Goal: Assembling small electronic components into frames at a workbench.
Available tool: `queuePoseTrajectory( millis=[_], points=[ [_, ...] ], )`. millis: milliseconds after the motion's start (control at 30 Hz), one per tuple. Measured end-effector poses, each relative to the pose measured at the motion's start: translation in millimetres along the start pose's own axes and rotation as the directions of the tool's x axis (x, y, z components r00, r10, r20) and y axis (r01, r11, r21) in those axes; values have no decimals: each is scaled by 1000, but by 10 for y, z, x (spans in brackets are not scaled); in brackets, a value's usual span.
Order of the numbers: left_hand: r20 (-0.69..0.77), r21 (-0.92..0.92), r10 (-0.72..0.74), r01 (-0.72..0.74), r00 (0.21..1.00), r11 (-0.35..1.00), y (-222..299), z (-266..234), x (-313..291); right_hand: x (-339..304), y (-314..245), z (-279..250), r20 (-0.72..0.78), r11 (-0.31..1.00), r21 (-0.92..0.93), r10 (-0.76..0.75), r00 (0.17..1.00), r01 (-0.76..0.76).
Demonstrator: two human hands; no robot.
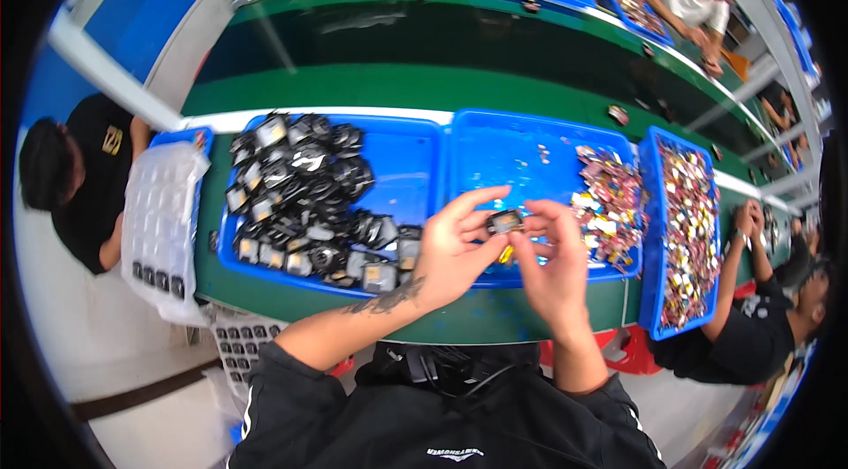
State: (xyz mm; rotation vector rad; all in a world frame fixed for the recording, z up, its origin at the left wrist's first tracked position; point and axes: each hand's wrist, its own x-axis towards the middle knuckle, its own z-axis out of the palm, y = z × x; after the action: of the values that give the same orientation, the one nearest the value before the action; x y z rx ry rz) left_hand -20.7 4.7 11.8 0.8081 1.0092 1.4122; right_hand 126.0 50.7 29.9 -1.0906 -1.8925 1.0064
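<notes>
My left hand [452,248] pinches a small black square housing [504,222] between thumb and fingers, over the front of a blue tray [521,129]. My right hand [555,261] meets it from the other side, its fingertips closed at the housing's edge. A small yellow piece [506,254] shows just below the housing, between the two hands; what it is attached to is hidden. Small pink, silver and yellow parts [609,204] lie heaped in the right end of that tray. By my left forearm, many black housings with cables [305,177] fill another blue tray [402,151].
A narrow blue bin [655,230] of small parts stands at the right. Clear plastic trays [163,222] are stacked at the left. Beyond runs a green conveyor belt [389,85] carrying a few parts [618,114]. Co-workers sit on both sides and across the belt.
</notes>
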Motion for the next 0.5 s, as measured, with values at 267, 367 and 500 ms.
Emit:
queuePoseTrajectory(
  millis=[267, 367, 500],
  points=[
    [151, 975, 162, -120, 975, -189, 665, -762, -286, 2057, 890, -243, 29, 981, -184, 74, 997, -68],
    [326, 902, 182, -247, 928, -353, 548, -970, -413, 2462, 1284, -177, -2, 878, -447, 191, 982, -171],
    [254, 932, 62, -227, 965, -282, 651, -1019, -345, 2501, 1205, -147, 52, 853, -476, 268, 962, -212]
  ],
)
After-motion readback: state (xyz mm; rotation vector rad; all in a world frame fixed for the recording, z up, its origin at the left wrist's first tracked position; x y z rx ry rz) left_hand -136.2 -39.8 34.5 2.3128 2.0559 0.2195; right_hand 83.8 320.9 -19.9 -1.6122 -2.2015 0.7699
